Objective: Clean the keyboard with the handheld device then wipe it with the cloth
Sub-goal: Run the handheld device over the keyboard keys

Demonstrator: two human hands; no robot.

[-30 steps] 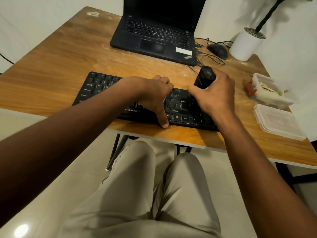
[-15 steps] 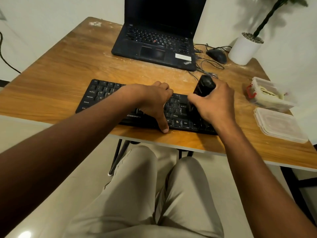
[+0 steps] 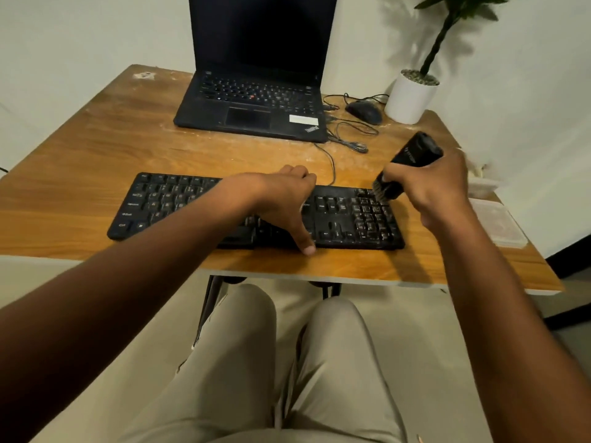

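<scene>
The keyboard (image 3: pixel 256 211) is the big flat thing here, lying along the near edge of the wooden table (image 3: pixel 96 148), straight in front of the open laptop (image 3: pixel 256 100). It looks light and rigid, a slab that would skate on the smooth wood if nudged, so pinning it from above seems the sensible hold rather than lifting it. The left hand (image 3: pixel 281 203) does that: it rests on the keyboard's middle, fingers curled over the far edge and thumb stretched down past the near edge, clamping it in place.

The handheld device (image 3: pixel 412 158) is smaller, a dark stubby cylinder, hard-bodied and probably light enough for one hand, with soft bristles at its lower end. The right hand (image 3: pixel 438 183) grips it round the barrel, fingers wrapped tight, the body tilted up and away from the keyboard. Its bristle tip touches the far right corner of the keyboard, over the number pad, just beyond the fingertips. Those keys look dusty.

I can't make out a cloth for certain; things right of the keyboard are blurred.
</scene>
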